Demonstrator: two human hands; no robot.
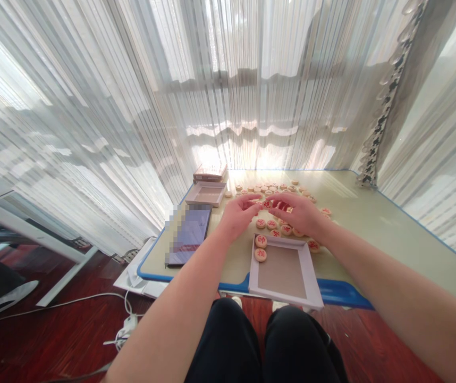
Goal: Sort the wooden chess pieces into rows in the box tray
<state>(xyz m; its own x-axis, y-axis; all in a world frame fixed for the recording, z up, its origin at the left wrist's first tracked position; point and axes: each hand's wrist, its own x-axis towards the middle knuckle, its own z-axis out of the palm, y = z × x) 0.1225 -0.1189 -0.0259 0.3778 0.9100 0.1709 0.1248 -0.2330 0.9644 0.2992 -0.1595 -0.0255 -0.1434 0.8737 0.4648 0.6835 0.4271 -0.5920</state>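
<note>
Round wooden chess pieces point(270, 188) with red characters lie scattered on the pale green table point(371, 223). My left hand point(238, 213) and my right hand point(297, 211) meet over the pile, fingertips almost touching. Between them a piece with a red mark point(267, 204) is pinched, the fingers of both hands curled around it. A shallow white box tray point(286, 271) lies at the table's near edge, overhanging it. Two pieces point(260, 248) sit in its far left corner.
A phone point(190, 234) with a blurred screen lies at the left of the table. Behind it stands a second open box half point(207, 193) and a closed box point(210, 173). Sheer curtains surround the table. Cables and a power strip point(126, 324) lie on the red floor.
</note>
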